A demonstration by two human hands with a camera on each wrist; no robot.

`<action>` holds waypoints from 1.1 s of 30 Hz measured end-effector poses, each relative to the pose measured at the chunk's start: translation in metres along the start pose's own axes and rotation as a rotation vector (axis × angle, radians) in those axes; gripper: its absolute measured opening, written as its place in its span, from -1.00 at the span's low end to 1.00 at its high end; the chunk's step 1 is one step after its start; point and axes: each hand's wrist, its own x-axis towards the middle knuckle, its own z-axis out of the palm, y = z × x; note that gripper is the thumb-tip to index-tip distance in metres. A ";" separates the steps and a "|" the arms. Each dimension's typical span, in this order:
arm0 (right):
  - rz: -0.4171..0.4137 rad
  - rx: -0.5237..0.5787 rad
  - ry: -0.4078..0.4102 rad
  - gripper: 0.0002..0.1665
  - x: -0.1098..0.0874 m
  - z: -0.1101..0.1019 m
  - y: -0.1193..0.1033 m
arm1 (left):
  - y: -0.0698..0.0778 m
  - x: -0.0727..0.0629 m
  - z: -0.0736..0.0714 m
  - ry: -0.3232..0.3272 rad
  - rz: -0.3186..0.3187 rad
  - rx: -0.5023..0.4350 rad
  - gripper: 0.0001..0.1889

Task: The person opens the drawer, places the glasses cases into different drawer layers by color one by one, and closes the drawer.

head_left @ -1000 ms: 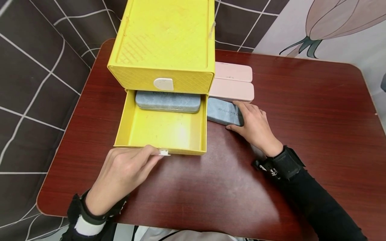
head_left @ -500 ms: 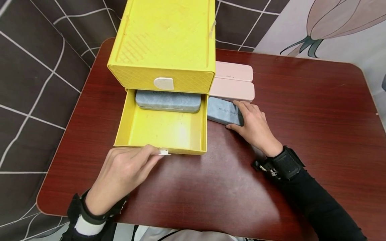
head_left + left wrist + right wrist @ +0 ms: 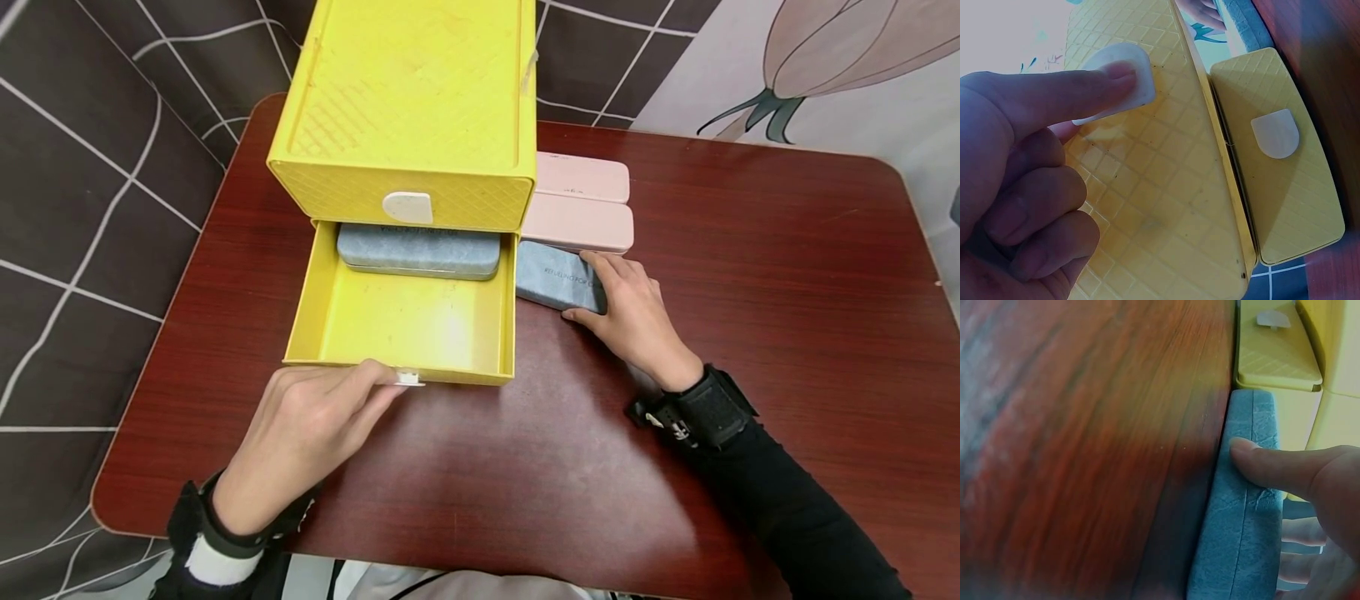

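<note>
My left hand (image 3: pixel 311 429) pinches the white pull tab (image 3: pixel 409 379) of a pulled-out yellow drawer (image 3: pixel 405 325). In the left wrist view, the thumb lies on the tab (image 3: pixel 1142 81) and the other fingers curl below it. At the drawer's back sits a blue-grey glasses case (image 3: pixel 420 254), partly under the unit above. My right hand (image 3: pixel 637 317) grips a second blue-grey glasses case (image 3: pixel 551 279) on the table, right of the drawer. The right wrist view has the thumb against that case's side (image 3: pixel 1232 531), with the other fingers partly hidden behind it.
The yellow drawer unit (image 3: pixel 420 92) stands at the table's back left, with a shut upper drawer bearing a white tab (image 3: pixel 407 208). Two pink cases (image 3: pixel 581 223) lie beside it, behind the right hand. Dark tiled wall (image 3: pixel 67 208) borders the reddish-brown table (image 3: pixel 787 292).
</note>
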 end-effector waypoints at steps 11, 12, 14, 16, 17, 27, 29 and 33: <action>0.016 0.004 0.018 -0.09 -0.003 0.001 0.001 | -0.001 -0.001 0.001 0.000 0.000 -0.007 -0.67; 0.015 0.003 0.020 -0.09 -0.003 0.001 0.001 | -0.001 -0.001 0.001 -0.003 -0.002 -0.007 -0.65; 0.014 0.003 0.024 -0.09 -0.004 0.001 0.001 | -0.001 0.000 0.000 -0.009 -0.006 -0.006 -0.62; 0.013 0.004 0.027 -0.09 -0.005 0.001 0.001 | 0.000 0.000 0.000 -0.014 -0.010 -0.005 -0.61; 0.012 0.007 0.027 -0.09 -0.005 0.001 0.001 | 0.000 0.000 0.000 -0.017 -0.012 -0.005 -0.61; 0.007 0.050 0.050 -0.08 -0.009 0.000 -0.002 | -0.001 0.000 0.000 -0.021 -0.015 -0.016 -0.62; 0.003 0.058 0.056 -0.08 -0.010 0.000 -0.003 | -0.001 0.000 0.000 -0.016 -0.012 -0.017 -0.62; -0.002 0.070 0.066 -0.08 -0.013 0.000 -0.003 | -0.002 -0.001 0.001 -0.012 -0.008 -0.015 -0.62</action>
